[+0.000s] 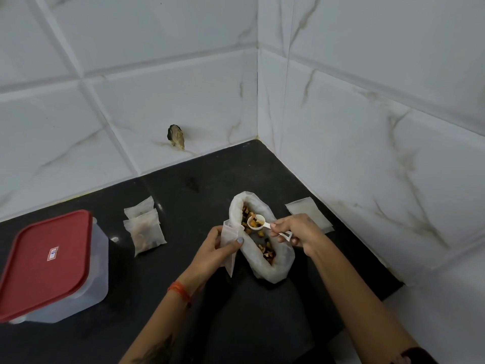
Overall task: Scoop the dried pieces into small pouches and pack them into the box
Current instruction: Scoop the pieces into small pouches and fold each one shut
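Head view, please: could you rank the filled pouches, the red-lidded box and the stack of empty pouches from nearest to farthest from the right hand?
1. Stack of empty pouches, just behind the right hand.
2. Filled pouches, left of the bag.
3. Red-lidded box, far left.

Single view, head-worn, wide-angle. Looks forward and steeply down from above onto a dark countertop point(183, 298) set in a corner of white marbled wall tiles point(157, 74). Horizon tilted; tile lines bow toward the edges. Both forearms enter from the bottom edge, hands near centre, close range. The box with the red lid point(44, 264) sits at the left margin. No second view to overlap.
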A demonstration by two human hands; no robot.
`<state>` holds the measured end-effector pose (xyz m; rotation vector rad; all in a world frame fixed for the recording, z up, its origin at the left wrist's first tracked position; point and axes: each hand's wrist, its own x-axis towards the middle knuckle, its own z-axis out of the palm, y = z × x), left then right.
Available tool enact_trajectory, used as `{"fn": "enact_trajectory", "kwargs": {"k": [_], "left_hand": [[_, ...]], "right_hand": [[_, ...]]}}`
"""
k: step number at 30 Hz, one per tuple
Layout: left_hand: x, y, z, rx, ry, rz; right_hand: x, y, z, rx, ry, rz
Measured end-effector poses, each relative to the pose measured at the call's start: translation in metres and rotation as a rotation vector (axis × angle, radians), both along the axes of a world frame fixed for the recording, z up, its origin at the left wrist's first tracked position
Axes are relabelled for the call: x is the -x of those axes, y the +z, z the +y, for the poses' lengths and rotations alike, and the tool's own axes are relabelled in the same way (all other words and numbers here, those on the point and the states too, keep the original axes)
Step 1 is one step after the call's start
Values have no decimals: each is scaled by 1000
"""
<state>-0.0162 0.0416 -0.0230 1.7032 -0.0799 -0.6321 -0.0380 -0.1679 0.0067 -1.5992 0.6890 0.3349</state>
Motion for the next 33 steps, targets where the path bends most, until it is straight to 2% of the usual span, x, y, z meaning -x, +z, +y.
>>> {"fn": "enact_trajectory", "kwargs": {"k": [5, 9, 10, 14, 17, 24, 29, 33], "left_hand": [[0, 1, 2, -101, -4, -125], [4, 9, 0, -111, 19, -228], [5, 11, 0, -115, 28, -259], [7, 12, 0, -112, 69, -335], [10, 15, -1, -91, 96, -350], [14, 22, -2, -34, 108, -358], [15, 23, -3, -4, 117, -346], [16, 23, -4, -2, 126, -344]], "right_hand": [[9, 17, 3, 24, 22, -110], [15, 32, 14, 103, 141, -289], [15, 33, 19, 195, 193, -331], [17, 38, 39, 770, 393, -418], [23, 42, 48, 914, 407, -514], [26, 43, 45, 950, 389, -587], [27, 41, 45, 910, 344, -595], [25, 38, 42, 800, 303, -560]]}}
